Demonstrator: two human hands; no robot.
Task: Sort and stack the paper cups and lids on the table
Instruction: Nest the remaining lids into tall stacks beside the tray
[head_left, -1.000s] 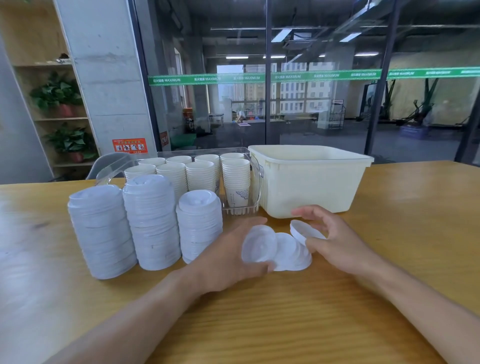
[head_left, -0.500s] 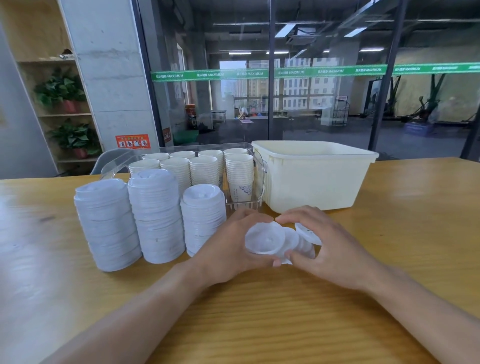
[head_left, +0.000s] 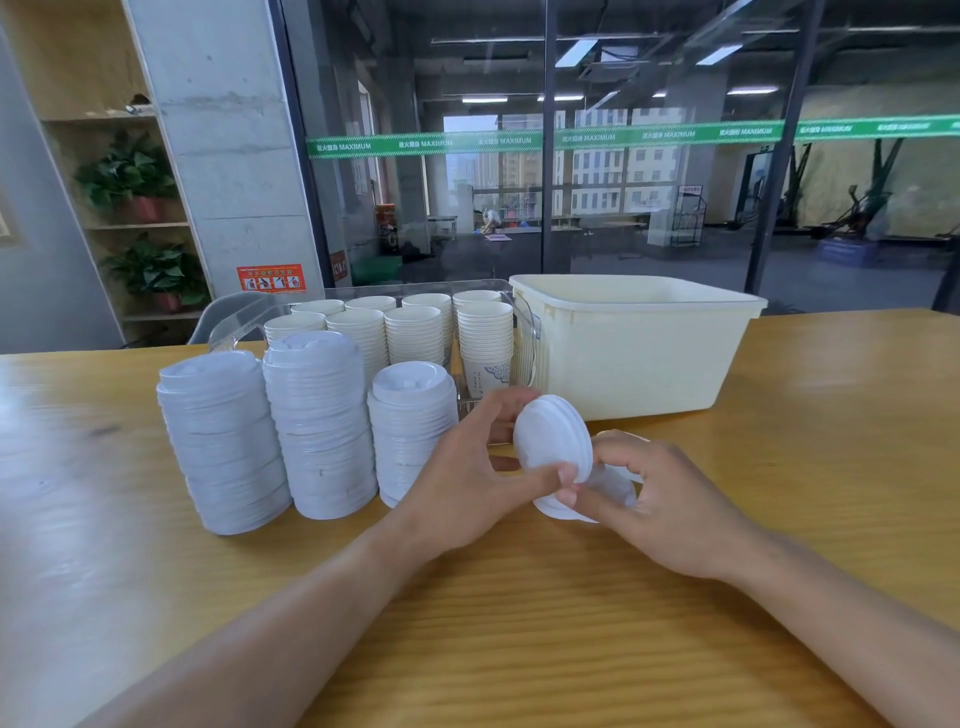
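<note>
Landmark: the cream bin (head_left: 634, 348) standing on the wooden surface (head_left: 519, 623); every place below is given from it.
Lids in hand: a small nested bunch of white lids (head_left: 553, 441), tipped up on edge just in front of the bin's left corner; how many are in the bunch I cannot tell.
Left hand (head_left: 467, 478): grip closed on the bunch, thumb at its lower rim, fingers behind it.
Right hand (head_left: 670, 504): fingers curled, pinching the loose lids (head_left: 618, 475) that lie low on the surface beneath the bunch, in front of the bin.
Lid stacks: three finished lid stacks (head_left: 317, 421) stand in a row to the left of the bin and nearer the person, the one closest to the bin being the shortest.
Cup stacks: eight cup stacks (head_left: 415, 332) show in the clear tray (head_left: 234, 322), which touches or nearly touches the bin's left wall.
Handling: the lids look thin, light and springy, probably slick against each other; a nested bunch may fan apart if squeezed off-centre.
Hold: best taken across opposite rims, with light pressure so the plastic does not buckle.
Likely step: nesting the loose lids into the bunch, then adding it to the shortest stack.
</note>
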